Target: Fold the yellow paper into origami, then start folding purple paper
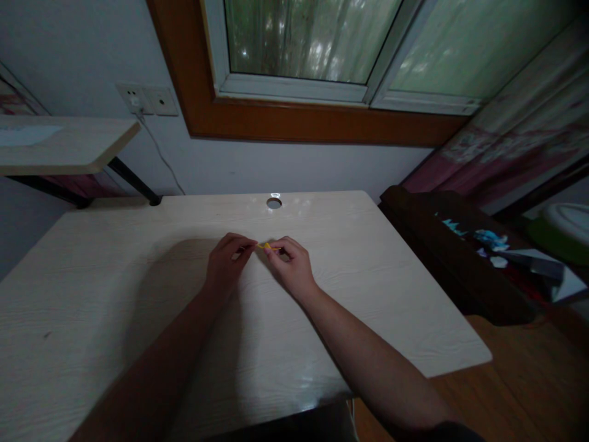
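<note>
A small, thin yellow strip [267, 246] spans the short gap between my hands, just above the middle of the pale wooden desk [377, 270]. Its exact kind is too small to make out. My right hand [292, 261] pinches it between thumb and fingertips, and some yellow shows along the fingers. At the other end, my left hand [227, 261] has its thumb and forefinger closed on the strip's thin left tip. Both hands are held low over the desk, fingertips pointing toward each other.
Behind the hands, a round cable hole [274, 203] sits near the desk's back edge. A raised shelf [69, 147] on black legs stands at the left. White sockets [147, 100] with a cord are on the wall. Right of the desk, a dark wooden cabinet [423, 245] holds assorted items.
</note>
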`<action>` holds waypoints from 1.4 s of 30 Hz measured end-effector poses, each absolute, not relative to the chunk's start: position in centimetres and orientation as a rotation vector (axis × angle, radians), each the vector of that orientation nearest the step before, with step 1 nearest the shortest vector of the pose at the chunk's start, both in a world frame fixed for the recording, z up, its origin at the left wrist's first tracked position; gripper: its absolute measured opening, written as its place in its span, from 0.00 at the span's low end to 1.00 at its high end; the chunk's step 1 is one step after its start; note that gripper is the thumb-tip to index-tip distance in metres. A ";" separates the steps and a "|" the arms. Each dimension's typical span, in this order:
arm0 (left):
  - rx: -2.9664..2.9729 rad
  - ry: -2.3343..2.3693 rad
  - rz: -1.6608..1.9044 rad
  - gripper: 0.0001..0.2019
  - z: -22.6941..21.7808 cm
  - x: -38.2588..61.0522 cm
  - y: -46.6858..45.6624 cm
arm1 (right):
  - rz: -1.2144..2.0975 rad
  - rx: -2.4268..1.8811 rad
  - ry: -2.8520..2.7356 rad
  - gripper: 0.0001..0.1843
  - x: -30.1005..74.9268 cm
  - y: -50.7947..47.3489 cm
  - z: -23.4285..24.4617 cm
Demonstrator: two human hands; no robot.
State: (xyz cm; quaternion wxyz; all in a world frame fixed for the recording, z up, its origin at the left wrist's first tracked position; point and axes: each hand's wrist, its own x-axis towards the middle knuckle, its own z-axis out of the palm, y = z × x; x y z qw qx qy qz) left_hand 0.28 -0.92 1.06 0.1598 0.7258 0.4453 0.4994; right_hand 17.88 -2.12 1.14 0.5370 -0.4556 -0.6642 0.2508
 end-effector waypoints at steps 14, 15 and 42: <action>2.575 1.187 1.471 0.07 0.8 -0.8 -1.0 | 1.105 -1.099 -1.277 0.12 17.5 -1.8 0.2; 2.604 1.173 1.465 0.07 0.9 -0.9 -1.0 | 1.119 -1.104 -1.265 0.12 17.5 -1.8 0.3; 1.747 1.234 1.329 0.04 0.4 0.7 -0.9 | 0.657 -1.150 -1.539 0.08 17.9 -2.1 1.3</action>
